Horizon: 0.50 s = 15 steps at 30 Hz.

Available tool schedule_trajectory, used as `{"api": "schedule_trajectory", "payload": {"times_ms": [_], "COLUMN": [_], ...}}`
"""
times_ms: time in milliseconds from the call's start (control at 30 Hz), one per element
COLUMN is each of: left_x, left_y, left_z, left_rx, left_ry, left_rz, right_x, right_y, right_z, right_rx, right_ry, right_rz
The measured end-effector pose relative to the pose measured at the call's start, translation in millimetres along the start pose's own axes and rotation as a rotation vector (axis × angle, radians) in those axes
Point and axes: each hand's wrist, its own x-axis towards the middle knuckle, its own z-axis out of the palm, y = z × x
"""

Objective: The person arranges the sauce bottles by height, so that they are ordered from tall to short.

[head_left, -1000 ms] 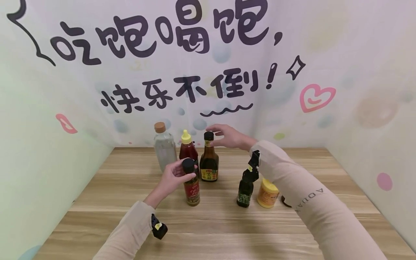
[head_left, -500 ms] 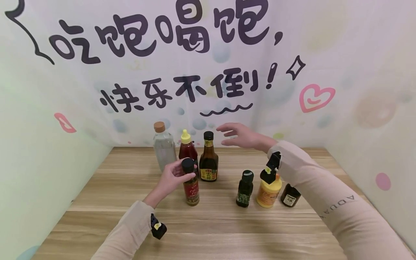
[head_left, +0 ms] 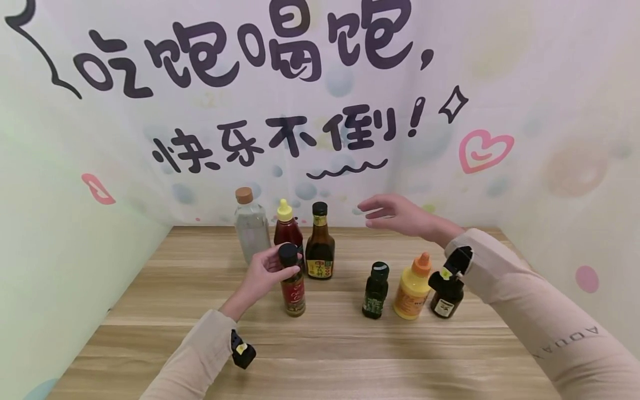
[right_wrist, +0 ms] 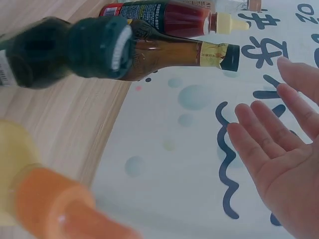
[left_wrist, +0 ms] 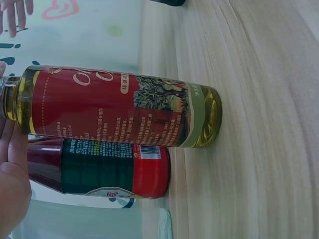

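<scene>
My left hand (head_left: 261,279) grips the neck of an olive oil bottle (head_left: 294,294) with a black cap and red label. In the left wrist view the olive oil bottle (left_wrist: 109,105) is upright, its base at the wooden table. My right hand (head_left: 400,215) hangs in the air, fingers extended, holding nothing; the right wrist view shows its palm (right_wrist: 289,169). Nearest to it on the left is a brown soy sauce bottle (head_left: 320,250) with a black cap. Behind the olive oil stands a dark red sauce bottle (head_left: 288,229) with a yellow nozzle, partly hidden by the hand.
A clear bottle (head_left: 251,228) with an orange-brown cap stands at the back left. On the right are a small dark green bottle (head_left: 375,291), a yellow squeeze bottle (head_left: 412,291) with an orange tip, and a dark jar (head_left: 446,300). A printed cloth (head_left: 250,183) hangs behind the table (head_left: 320,355).
My right hand has moved right, away from the soy sauce bottle's cap, through the air. The yellow bottle and dark jar have come into fuller view. My left hand stays on the olive oil bottle.
</scene>
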Motion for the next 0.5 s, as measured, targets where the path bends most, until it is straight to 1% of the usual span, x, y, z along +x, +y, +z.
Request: {"api": "schedule_trajectory", "payload": {"times_ms": [133, 367, 500], "left_x": [-0.2, -0.7, -0.7], "left_y": [0.7, 1.3, 2.0], "left_z": [-0.3, -0.2, 0.6], "left_rx": [0.002, 0.009, 0.011], "left_ry": [0.003, 0.007, 0.008], "left_rz": [-0.007, -0.018, -0.015], "right_x": [-11.3, -34.1, -47.5], "right_y": [8.5, 24.6, 33.4], "right_z": [-0.7, -0.4, -0.2], "right_rx": [0.011, 0.048, 0.042], "right_ry": [0.003, 0.002, 0.021], "right_rz": [-0.001, 0.046, 0.07]}}
